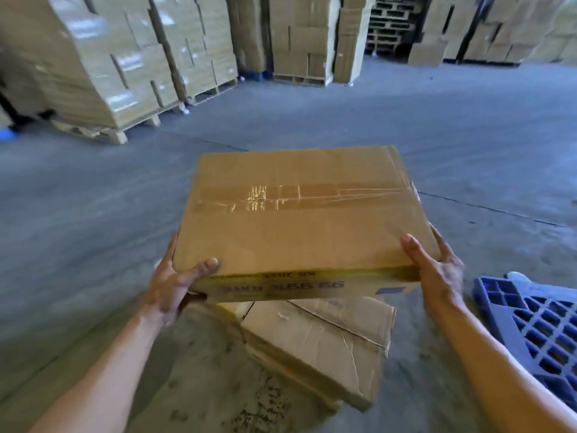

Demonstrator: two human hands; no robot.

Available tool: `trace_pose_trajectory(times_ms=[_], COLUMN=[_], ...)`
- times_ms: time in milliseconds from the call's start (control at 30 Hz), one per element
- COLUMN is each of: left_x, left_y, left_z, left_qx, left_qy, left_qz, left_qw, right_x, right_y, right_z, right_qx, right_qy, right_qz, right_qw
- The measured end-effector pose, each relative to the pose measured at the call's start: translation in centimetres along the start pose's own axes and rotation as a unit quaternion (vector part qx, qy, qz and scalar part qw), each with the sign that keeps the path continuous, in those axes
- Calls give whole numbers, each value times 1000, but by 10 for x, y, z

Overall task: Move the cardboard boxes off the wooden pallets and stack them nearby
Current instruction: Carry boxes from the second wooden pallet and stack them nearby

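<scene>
While both hands grasp it, the taped cardboard box (299,214) hangs above a second box (318,348) on the concrete floor (93,214); whether the two touch is hard to tell. The left hand (175,285) clasps the near left corner, thumb on top, and the right hand (437,276) the near right corner. A blue plastic pallet (537,332) lies to the right. Wrapped box stacks (103,64) stand on wooden pallets (93,132) behind.

warehouse: palletised carton stacks (109,64)
</scene>
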State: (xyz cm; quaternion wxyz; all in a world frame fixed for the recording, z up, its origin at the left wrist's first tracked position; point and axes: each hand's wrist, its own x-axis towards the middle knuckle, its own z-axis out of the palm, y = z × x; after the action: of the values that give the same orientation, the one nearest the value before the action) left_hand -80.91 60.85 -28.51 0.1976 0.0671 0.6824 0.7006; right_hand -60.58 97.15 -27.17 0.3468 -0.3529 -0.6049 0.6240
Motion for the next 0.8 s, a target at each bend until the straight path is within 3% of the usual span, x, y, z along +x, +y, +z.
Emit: trace_pose_trajectory(times_ms=[467,800], left_x=[-293,-539], left_y=[-12,-46], left_z=[-68,-94], left_qx=[-28,-55], left_qy=[115,231], left_qz=[60,60], left_qw=[991,969], right_x=[-186,-320], right_y=[-11,-16], right_z=[-64,-98], right_qx=[22,-21], right_qy=[-170,-331], right_qz=[25,89], right_qw=[985,939])
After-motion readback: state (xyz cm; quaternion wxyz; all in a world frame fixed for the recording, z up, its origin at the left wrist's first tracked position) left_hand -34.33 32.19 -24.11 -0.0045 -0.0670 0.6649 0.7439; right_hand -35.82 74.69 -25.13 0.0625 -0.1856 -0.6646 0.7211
